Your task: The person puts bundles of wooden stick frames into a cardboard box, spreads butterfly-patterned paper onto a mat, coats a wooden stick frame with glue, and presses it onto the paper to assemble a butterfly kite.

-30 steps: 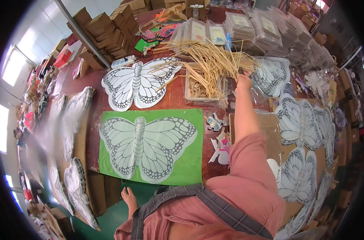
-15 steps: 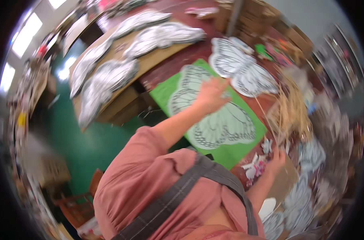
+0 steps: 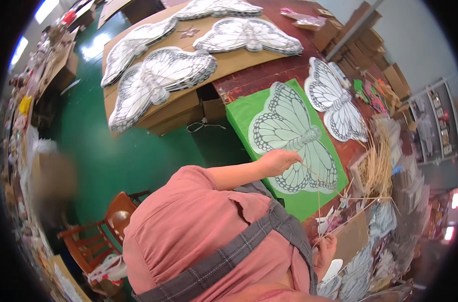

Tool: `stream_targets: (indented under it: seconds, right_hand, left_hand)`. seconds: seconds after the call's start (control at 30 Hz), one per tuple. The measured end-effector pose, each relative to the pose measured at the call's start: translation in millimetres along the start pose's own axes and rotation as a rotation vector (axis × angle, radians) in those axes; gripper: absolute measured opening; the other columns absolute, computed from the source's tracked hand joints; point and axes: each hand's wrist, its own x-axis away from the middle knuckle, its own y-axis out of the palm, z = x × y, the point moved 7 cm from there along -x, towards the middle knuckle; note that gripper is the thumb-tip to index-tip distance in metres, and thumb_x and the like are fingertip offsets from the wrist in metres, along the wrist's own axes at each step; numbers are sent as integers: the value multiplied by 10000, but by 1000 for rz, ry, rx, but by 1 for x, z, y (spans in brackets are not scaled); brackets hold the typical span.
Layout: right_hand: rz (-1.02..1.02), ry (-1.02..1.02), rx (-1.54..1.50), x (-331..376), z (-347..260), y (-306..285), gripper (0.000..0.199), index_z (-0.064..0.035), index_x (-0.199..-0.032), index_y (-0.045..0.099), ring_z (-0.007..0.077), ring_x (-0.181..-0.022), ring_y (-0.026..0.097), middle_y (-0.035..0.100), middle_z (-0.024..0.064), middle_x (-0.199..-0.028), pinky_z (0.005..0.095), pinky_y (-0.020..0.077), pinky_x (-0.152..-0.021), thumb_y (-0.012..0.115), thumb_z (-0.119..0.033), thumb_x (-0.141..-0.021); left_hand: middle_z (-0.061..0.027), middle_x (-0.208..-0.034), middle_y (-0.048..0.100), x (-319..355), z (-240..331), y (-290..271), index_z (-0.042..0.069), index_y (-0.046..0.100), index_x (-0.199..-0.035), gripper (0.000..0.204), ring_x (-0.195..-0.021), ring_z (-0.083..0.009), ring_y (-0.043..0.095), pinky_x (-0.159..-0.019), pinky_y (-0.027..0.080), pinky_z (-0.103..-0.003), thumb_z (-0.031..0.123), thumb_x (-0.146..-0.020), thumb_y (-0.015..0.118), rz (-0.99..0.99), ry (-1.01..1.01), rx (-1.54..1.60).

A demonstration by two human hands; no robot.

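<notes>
My left hand (image 3: 282, 162) is closed in a pinch on a thin straw-coloured raffia strand (image 3: 317, 173), above the lower wing of a butterfly cut-out (image 3: 284, 118). That pale, black-veined cut-out lies on a green sheet (image 3: 302, 205) at the table's edge. Close to my body, my right hand (image 3: 324, 252) has its fingers curled together on a raffia strand too. Whether both hands hold one same strand I cannot tell. A loose bundle of raffia (image 3: 379, 158) lies to the right, strands trailing toward my hands. Beside the green sheet rests another white butterfly cut-out (image 3: 337, 103).
Stacks of butterfly cut-outs (image 3: 246, 36) cover a cardboard-topped surface (image 3: 186, 93) at the far left. Cardboard boxes (image 3: 357, 48) are piled at the back right. Plastic-wrapped packs (image 3: 413, 196) crowd the right side. A wooden chair (image 3: 95, 236) stands at the lower left.
My left hand has come off the middle of the butterfly toward me and now pinches raffia. The right hand has drawn back toward my body with a strand. The whole view has shifted.
</notes>
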Motion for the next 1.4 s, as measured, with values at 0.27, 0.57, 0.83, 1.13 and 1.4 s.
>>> stream_targets:
  seconds: [0.27, 0.57, 0.83, 1.13, 1.4]
  right_hand:
    - [171, -15, 157, 35, 47, 50, 349, -24, -999, 487, 77, -660, 506, 547, 10, -788, 225, 419, -568, 696, -65, -723]
    - [580, 112, 257, 35, 65, 58, 888, -10, -1335, 268, 136, -597, 529, 548, 61, -718, 254, 436, -570, 779, -155, -624]
    - [565, 119, 402, 38, 114, 55, 1031, -22, -1393, 148, 231, -688, 555, 542, 92, -764, 314, 452, -630, 794, -250, -622]
    - [515, 199, 493, 25, 138, 53, 1006, -77, -1408, 136, 287, -754, 563, 551, 120, -839, 352, 457, -682, 759, -309, -653]
    - [518, 205, 480, 18, 152, 45, 991, -129, -1409, 172, 286, -776, 569, 566, 126, -847, 357, 457, -685, 764, -331, -640]
  left_hand:
    - [-4, -721, 463, -7, -36, 7, 59, 587, -1056, 259, -673, -113, 427, -587, 378, -261, 13, -856, 429, -308, -157, 109]
    - [-37, -653, 506, -47, -65, 45, 19, 588, -1033, 209, -615, -111, 489, -585, 407, -241, 23, -886, 439, -418, 60, -95]
    - [-72, -676, 573, -37, -95, 65, 16, 576, -1090, 245, -647, -128, 544, -610, 433, -258, 57, -893, 437, -524, -3, -270]
    - [-53, -708, 589, -22, -117, 63, 77, 524, -1198, 319, -519, -92, 491, -497, 411, -245, 51, -892, 436, -568, -102, -314]
    - [-59, -745, 611, -18, -115, 70, 116, 507, -1225, 347, -474, -97, 478, -463, 415, -259, 54, -892, 431, -621, -68, -348]
